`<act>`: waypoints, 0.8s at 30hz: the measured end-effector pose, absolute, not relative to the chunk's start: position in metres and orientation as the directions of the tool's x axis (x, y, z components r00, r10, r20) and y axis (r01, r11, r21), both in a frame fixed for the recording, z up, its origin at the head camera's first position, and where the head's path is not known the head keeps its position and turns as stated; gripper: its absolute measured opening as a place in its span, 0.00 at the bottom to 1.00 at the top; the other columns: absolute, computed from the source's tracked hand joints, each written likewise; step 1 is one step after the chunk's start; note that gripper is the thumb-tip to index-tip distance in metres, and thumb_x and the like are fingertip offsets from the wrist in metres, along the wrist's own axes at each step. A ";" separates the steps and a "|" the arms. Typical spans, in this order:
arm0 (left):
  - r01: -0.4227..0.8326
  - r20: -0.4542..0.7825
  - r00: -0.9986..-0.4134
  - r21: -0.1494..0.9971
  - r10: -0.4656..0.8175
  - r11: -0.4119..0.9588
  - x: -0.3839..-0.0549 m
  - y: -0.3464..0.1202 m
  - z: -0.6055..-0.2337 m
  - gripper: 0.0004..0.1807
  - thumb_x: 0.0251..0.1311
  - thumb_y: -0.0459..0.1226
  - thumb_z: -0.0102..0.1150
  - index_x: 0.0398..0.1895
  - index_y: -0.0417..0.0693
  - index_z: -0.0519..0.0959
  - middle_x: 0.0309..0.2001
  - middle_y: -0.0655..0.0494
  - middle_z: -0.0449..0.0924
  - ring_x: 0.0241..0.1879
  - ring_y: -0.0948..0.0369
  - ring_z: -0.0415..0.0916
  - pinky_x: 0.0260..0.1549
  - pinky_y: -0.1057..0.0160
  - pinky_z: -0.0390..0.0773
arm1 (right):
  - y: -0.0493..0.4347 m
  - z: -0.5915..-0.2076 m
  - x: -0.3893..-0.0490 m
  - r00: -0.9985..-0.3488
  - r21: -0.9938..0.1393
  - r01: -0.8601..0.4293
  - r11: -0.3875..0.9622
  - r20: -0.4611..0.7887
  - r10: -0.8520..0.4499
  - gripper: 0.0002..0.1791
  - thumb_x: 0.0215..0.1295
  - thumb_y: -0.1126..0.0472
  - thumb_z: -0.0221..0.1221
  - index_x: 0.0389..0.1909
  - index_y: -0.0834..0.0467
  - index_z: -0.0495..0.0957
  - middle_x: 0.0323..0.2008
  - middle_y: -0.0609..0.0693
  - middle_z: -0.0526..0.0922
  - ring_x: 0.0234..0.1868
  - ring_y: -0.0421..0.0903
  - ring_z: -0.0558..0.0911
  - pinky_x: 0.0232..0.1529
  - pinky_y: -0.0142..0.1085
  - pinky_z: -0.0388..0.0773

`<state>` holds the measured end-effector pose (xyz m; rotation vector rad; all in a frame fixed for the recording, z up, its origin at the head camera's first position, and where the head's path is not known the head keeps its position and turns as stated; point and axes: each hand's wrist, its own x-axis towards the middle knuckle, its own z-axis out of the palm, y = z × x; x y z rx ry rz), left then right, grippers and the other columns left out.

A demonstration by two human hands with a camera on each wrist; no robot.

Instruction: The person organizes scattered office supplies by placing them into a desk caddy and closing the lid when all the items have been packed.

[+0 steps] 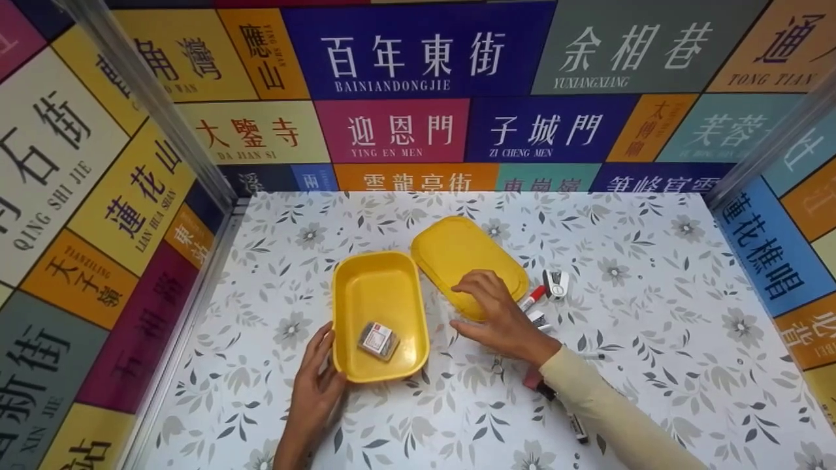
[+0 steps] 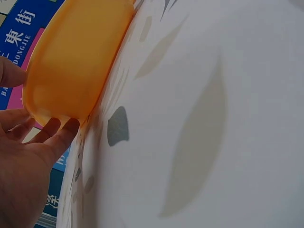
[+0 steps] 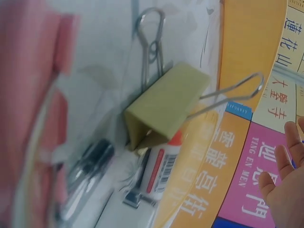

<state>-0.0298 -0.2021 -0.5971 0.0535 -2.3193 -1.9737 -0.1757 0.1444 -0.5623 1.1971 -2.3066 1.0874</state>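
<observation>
An open yellow plastic box [image 1: 379, 287] stands on the table, a small square pack [image 1: 379, 341] with a white and red label lying inside near its front. My left hand [image 1: 319, 372] is at the box's left front corner; in the left wrist view its fingertips touch the outer wall below the rim. Over the near edge of the yellow lid [image 1: 467, 245], my right hand [image 1: 493, 320] holds nothing, thumb and fingers spread apart. The right wrist view shows its fingers [image 3: 289, 175] at the right edge and a gold binder clip [image 3: 166, 99] close up.
Right of the lid lie a red-capped marker [image 1: 532, 298] and a white and black item [image 1: 556, 285]. Near the right forearm are a pink item [image 1: 532, 378] and a black-ended pen [image 1: 578, 429]. Printed panels [image 1: 418, 59] enclose the flowered table [image 1: 274, 274].
</observation>
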 end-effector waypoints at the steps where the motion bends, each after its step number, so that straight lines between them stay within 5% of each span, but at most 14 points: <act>1: 0.040 0.053 -0.995 0.987 -0.086 0.157 -0.030 -0.202 -0.597 0.44 0.57 0.18 0.57 0.78 0.50 0.61 0.78 0.64 0.52 0.75 0.62 0.56 0.68 0.62 0.69 | 0.147 -0.563 -0.176 -0.601 -0.486 -0.797 0.358 0.580 -0.550 0.29 0.55 0.52 0.73 0.57 0.55 0.78 0.55 0.51 0.77 0.61 0.52 0.70 0.66 0.44 0.67; 12: 0.061 0.073 -0.993 0.989 -0.088 0.136 -0.031 -0.202 -0.598 0.43 0.57 0.17 0.56 0.78 0.47 0.62 0.79 0.57 0.52 0.75 0.59 0.56 0.69 0.59 0.68 | 0.169 -0.572 -0.176 -0.641 -0.509 -0.767 0.391 0.576 -0.508 0.28 0.53 0.55 0.75 0.55 0.55 0.79 0.53 0.52 0.78 0.59 0.52 0.71 0.64 0.36 0.69; 24: 0.017 0.035 -0.994 0.986 -0.103 0.168 -0.031 -0.201 -0.598 0.44 0.57 0.19 0.56 0.78 0.52 0.62 0.79 0.63 0.52 0.75 0.65 0.56 0.67 0.65 0.69 | 0.195 -0.571 -0.178 -0.674 -0.557 -0.737 0.384 0.557 -0.486 0.29 0.55 0.56 0.74 0.58 0.55 0.78 0.55 0.54 0.77 0.60 0.53 0.70 0.62 0.36 0.69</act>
